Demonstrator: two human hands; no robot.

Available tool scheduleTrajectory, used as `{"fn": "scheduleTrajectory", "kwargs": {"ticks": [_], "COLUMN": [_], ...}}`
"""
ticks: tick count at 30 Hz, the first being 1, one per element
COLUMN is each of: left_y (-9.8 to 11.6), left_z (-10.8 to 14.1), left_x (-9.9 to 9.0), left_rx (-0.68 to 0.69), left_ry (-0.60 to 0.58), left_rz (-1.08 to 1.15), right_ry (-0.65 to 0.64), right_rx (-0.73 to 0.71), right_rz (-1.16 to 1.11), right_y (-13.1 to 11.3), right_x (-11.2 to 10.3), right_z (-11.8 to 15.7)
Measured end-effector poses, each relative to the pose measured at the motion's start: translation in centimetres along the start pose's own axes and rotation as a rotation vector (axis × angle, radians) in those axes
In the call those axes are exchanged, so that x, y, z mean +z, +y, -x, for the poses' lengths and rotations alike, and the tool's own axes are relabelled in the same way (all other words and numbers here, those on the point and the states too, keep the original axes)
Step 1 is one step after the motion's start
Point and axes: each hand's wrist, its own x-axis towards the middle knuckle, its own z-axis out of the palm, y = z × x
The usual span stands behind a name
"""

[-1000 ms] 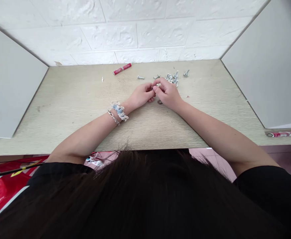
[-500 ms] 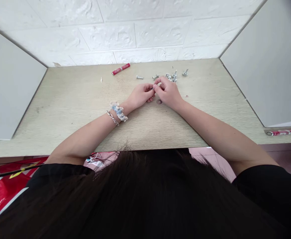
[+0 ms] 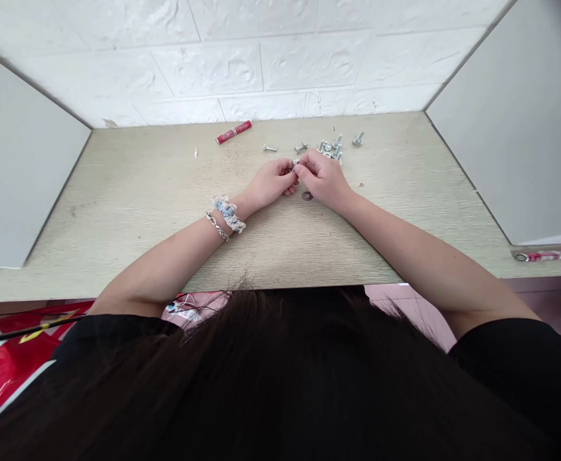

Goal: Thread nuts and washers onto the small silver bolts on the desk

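Observation:
My left hand [image 3: 275, 182] and my right hand [image 3: 326, 176] meet above the tabletop, fingertips pinched together. Between them is a small silver bolt [image 3: 296, 162], mostly covered by the fingers. A dark round washer [image 3: 307, 196] lies flat just below the right hand. Beyond the knuckles of that hand sits a cluster of silver bolts [image 3: 337, 153] with nuts and washers. One bolt [image 3: 301, 148] rests just past the fingertips, another bolt [image 3: 269, 148] lies farther left, and a bolt with a wide washer [image 3: 358, 139] stands off to the right.
A red tube [image 3: 233, 132] lies near the white brick-pattern wall [image 3: 213, 64]. Another red tube [image 3: 549, 255] is at the right front edge of the wooden table [image 3: 131, 192]. Grey panels [image 3: 16, 166] flank both sides. A red bag [image 3: 16, 365] is below at left.
The fingers of my right hand have shifted slightly around the bolt, and more of its silver metal shows at the fingertips. My left hand stays almost still.

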Motion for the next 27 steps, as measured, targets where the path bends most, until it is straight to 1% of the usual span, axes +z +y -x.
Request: {"fn": "scheduleTrajectory", "kwargs": {"ticks": [3,7,13,17,23,27], "left_y": [-0.20,-0.37,-0.09,0.14,0.30,0.39], "left_z": [-0.09,-0.21,0.00,0.17,0.21,0.21], "left_x": [-0.09,-0.27,-0.24,-0.03,0.11,0.10], "left_rx": [-0.002,0.021,0.028,0.009,-0.017,-0.024], "left_ry": [0.008,-0.021,-0.028,-0.015,0.010,0.012], "left_rz": [0.009,0.024,0.011,0.007,-0.001,-0.011], "right_ry": [-0.008,-0.030,-0.049,-0.066,-0.025,0.013], "right_rx": [-0.037,-0.051,-0.067,-0.027,0.010,0.055], "right_rz": [-0.021,-0.044,-0.061,-0.055,-0.061,-0.015], "right_y": [-0.16,-0.56,-0.81,-0.72,-0.63,-0.16], "right_x": [-0.01,-0.04,-0.09,0.01,0.23,0.16], "right_z": [0.16,0.51,0.69,0.65,0.61,0.24]}}
